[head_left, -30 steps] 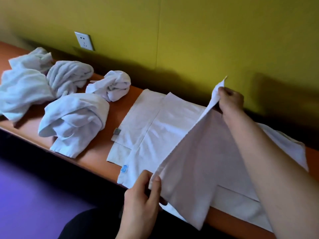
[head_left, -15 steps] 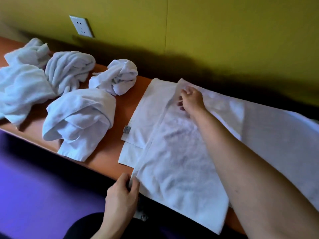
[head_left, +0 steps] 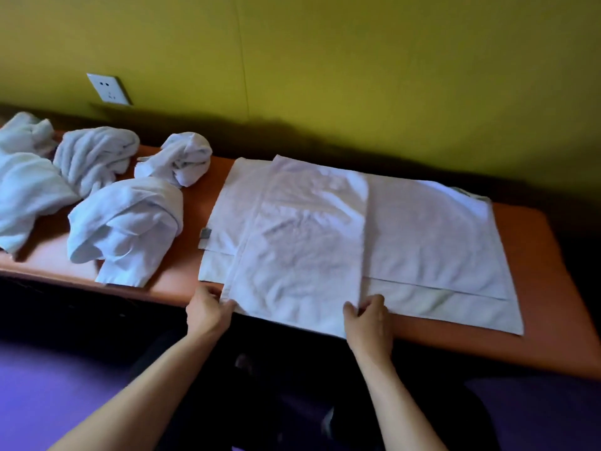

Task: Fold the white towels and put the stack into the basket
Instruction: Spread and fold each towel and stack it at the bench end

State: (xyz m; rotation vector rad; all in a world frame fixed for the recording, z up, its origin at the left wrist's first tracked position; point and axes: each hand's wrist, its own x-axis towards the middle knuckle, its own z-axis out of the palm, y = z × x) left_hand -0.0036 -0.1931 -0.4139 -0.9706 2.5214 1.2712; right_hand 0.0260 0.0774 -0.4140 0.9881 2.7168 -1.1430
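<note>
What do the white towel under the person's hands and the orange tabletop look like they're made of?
The flat white towel under the left hand and right hand looks like soft terry cotton: matte, slightly fuzzy, with shallow wrinkles. The long orange tabletop looks smooth and hard, perhaps laminate or painted wood, with a faint sheen and a rounded corner; the exact material isn't clear.

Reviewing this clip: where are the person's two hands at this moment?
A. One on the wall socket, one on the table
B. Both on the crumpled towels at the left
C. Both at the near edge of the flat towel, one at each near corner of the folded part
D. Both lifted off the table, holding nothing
C: the left hand and right hand each pinch a near corner of the folded towel at the table's front edge.
</note>
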